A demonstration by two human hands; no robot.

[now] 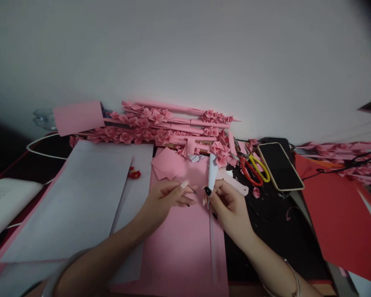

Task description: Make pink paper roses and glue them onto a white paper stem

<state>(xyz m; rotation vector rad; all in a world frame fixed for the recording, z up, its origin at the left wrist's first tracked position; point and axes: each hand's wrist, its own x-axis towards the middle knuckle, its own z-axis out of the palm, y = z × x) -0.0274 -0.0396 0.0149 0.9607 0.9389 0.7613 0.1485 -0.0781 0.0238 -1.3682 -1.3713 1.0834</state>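
Observation:
My right hand (231, 208) pinches a narrow white paper cone (213, 171) near its lower end; the cone stands roughly lengthwise in view. A thin pale strip or stick (214, 251) runs down below these fingers over the pink sheet (182, 251); whether it joins the cone is hidden. Just left of the cone, my left hand (170, 198) hovers over the same sheet, fingers partly stretched and apart, with nothing visible between them. Beyond it lie small pink paper squares (168, 164). Red-and-yellow-handled pliers (255, 170) rest to the right of the cone.
Pink paper flower stems (160, 119) are piled along the wall. At left are large white sheets (71, 198), a small red object (134, 173) and a white device (10, 202). A phone (280, 166) and red sheets (340, 210) lie at right.

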